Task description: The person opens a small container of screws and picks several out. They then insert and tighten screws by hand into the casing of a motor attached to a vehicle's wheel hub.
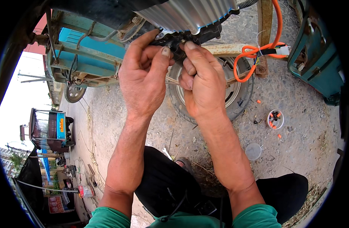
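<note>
Nearest the camera, your green sleeves [110, 218] lead up bare forearms [127, 163] to black fittings [174, 41] at top centre, along the edge of a silver finned housing [186, 17]. Your left hand [144, 83] stretches its index finger to those fittings, thumb bent; your right hand [206, 78] is curled narrow beside it. Whether either holds a small part, I can't tell. Farther out: a wheel [239, 110], an orange cable [279, 23], a tub [283, 121] of small orange and black parts [271, 124].

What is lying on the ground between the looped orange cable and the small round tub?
In the head view, a small orange piece lies on the ground between the orange cable and the round tub.
</note>
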`<state>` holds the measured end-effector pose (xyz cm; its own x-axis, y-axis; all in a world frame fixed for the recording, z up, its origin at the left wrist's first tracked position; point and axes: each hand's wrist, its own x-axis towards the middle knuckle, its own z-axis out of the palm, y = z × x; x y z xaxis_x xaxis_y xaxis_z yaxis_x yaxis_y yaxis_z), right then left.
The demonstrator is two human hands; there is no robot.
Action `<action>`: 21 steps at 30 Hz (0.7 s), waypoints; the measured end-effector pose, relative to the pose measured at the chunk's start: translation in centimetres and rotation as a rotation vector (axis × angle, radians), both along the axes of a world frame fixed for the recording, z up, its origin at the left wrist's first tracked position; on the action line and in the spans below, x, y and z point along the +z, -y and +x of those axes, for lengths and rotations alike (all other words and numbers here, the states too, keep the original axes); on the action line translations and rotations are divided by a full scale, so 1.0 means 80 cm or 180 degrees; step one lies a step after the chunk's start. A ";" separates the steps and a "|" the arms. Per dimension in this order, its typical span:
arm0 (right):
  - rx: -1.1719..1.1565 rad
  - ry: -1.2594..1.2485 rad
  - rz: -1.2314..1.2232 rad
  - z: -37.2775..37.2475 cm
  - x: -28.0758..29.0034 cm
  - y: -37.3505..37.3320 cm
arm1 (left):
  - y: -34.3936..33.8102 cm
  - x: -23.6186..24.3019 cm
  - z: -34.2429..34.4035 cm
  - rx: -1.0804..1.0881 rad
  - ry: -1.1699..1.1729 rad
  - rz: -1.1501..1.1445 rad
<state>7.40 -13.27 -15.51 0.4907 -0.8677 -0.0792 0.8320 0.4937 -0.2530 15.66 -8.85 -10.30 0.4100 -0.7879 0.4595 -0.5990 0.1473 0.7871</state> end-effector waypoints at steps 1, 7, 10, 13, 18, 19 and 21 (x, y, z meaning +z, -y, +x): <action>0.0113 0.0151 0.0026 0.000 -0.004 0.002 | 0.000 -0.001 0.001 -0.0001 0.0013 -0.0010; 0.0493 0.0418 0.0159 -0.001 -0.007 0.007 | -0.001 -0.005 0.005 -0.0010 0.0232 -0.0010; 0.0614 0.0544 0.0220 0.001 -0.009 0.007 | -0.001 -0.006 0.007 0.0014 0.0352 0.0005; 0.0679 0.0608 0.0253 0.002 -0.009 0.006 | -0.001 -0.008 0.008 0.0034 0.0390 -0.0013; 0.0800 0.0649 0.0372 -0.001 -0.006 0.009 | 0.001 -0.008 0.004 0.0052 0.0358 -0.0041; 0.0818 0.0669 0.0419 0.001 -0.005 0.008 | 0.000 -0.008 0.005 0.0063 0.0364 -0.0033; 0.0854 0.0722 0.0491 0.002 -0.005 0.008 | 0.000 -0.007 0.004 0.0084 0.0369 -0.0014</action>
